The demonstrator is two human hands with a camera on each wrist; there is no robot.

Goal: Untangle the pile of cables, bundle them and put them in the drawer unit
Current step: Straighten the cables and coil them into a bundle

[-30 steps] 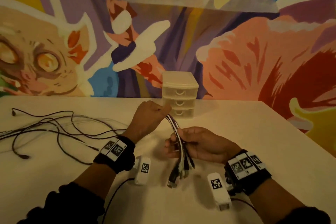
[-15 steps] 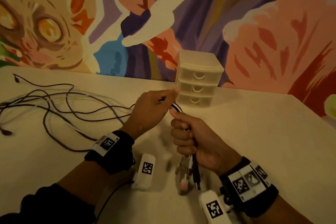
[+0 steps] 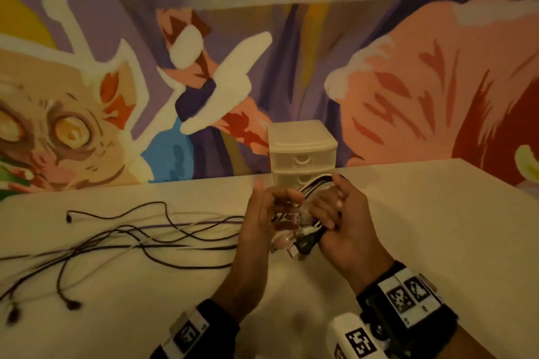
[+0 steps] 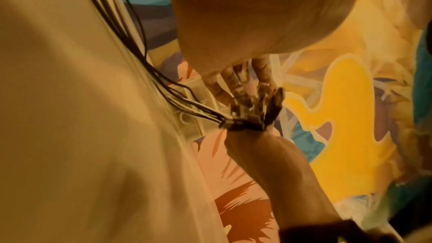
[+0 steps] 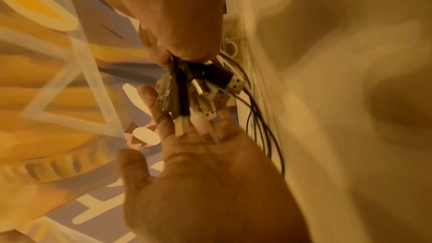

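My right hand [image 3: 335, 207] grips a bundle of black and white cables [image 3: 316, 182] just in front of the drawer unit [image 3: 303, 151]. The bundle's plugs [image 3: 297, 230] stick out to the left as a cluster. My left hand [image 3: 274, 198] is held flat, palm and straight fingers against the plug ends. In the right wrist view the plugs [image 5: 196, 99] fan out from my right hand [image 5: 182, 47] onto the open left palm [image 5: 187, 154]. From the bundle, the long strands [image 3: 122, 237] trail left across the table [image 3: 408, 227].
The translucent three-drawer unit stands at the back edge of the table against the painted wall, all drawers closed. The strands' free ends [image 3: 70, 304] lie at the near left. The table's right edge runs diagonally at the far right.
My left hand has let go of the cable loop it pinched and now lies flat against the plugs. My right hand has turned the bundle from hanging down to pointing left.
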